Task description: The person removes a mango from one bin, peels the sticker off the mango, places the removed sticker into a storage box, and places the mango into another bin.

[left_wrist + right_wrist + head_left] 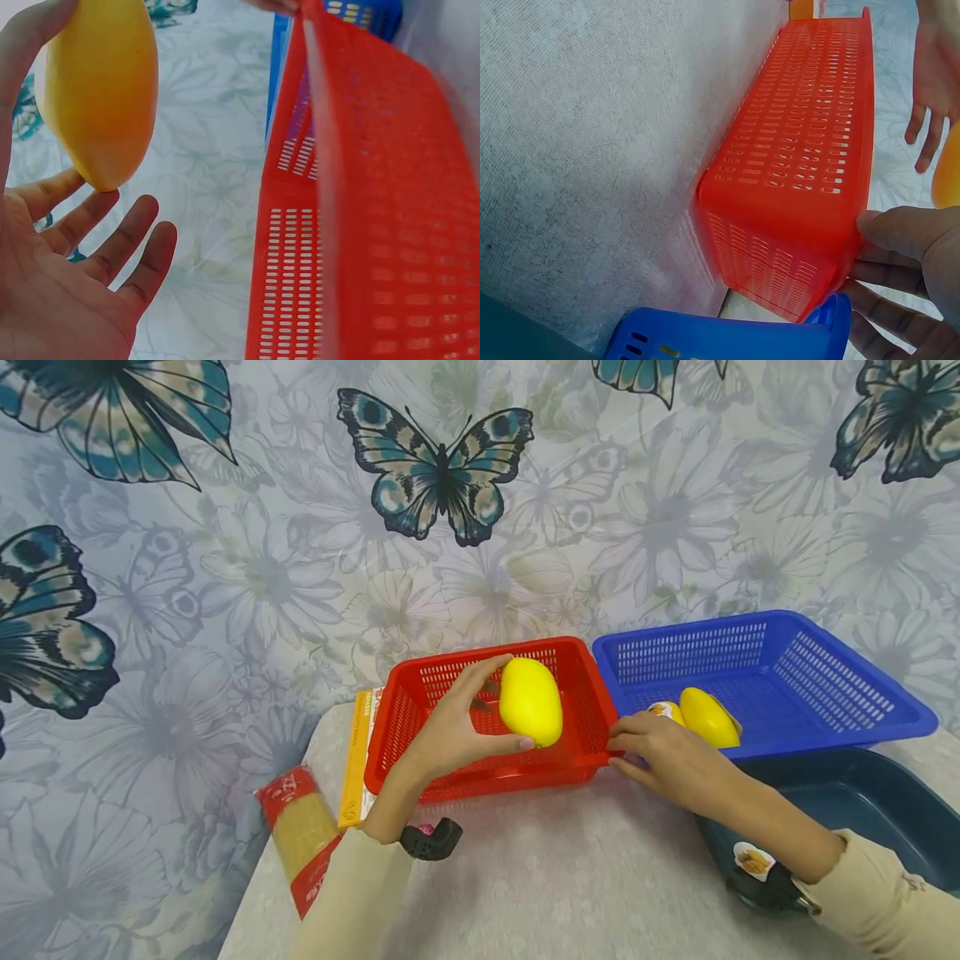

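Observation:
A smooth yellow mango (531,702) is pinched between the thumb and fingertips of my left hand (454,731). It is held up over the red plastic basket (483,787); in the left wrist view, the mango's (105,90) narrow end points down beside two fingertips, the other fingers spread. My right hand (671,764) is at the basket's front right corner. The right wrist view shows its thumb (900,225) on the red rim and the other fingers behind the corner, gripping it. Close to this hand, yellow mangoes (708,717) lie in the blue basket (825,672).
A dark teal tub (847,768) sits in front of the blue basket, partly under my right forearm. Left of the red basket are a yellow-and-white flat pack (356,760) and a red-ended noodle packet (303,831). A butterfly-patterned covering (285,585) rises behind the table.

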Motion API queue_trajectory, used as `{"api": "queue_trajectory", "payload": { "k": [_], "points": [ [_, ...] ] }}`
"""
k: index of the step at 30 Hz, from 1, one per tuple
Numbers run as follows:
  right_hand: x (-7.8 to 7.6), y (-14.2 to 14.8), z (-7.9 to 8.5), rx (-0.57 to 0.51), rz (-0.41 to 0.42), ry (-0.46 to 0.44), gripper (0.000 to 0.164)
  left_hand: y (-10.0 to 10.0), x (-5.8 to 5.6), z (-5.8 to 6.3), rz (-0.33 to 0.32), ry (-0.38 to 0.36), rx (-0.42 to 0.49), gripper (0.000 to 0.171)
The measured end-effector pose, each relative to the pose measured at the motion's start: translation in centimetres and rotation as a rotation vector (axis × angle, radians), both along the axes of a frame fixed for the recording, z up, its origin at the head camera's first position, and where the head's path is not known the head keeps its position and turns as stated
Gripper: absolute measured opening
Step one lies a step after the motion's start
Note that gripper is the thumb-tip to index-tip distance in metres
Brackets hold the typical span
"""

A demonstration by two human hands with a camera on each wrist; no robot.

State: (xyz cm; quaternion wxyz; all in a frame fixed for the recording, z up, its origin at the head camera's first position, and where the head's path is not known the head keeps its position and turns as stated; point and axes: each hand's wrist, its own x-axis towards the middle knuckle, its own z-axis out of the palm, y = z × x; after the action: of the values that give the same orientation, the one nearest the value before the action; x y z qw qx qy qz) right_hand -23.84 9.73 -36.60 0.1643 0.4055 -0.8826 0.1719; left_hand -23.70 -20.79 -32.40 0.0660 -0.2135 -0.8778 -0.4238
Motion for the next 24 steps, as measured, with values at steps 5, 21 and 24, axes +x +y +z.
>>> {"api": "queue_trajectory", "payload": {
  "k": [5,21,24],
  "points": [
    [-0.1,0.1,-0.1,-0.008,0.004,0.006,0.024,0.4,-2.0,0.8,0.003,-0.041,0.011,0.089],
    [-0.2,0.0,-0.3,-0.026,0.064,0.079,0.019,1.3,-7.7,0.3,0.003,-0.069,-0.132,0.098],
    [-0.2,0.0,-0.2,-0.022,0.062,0.075,0.019,1.6,-8.8,0.0,-0.009,-0.071,-0.176,0.099]
  ]
}}
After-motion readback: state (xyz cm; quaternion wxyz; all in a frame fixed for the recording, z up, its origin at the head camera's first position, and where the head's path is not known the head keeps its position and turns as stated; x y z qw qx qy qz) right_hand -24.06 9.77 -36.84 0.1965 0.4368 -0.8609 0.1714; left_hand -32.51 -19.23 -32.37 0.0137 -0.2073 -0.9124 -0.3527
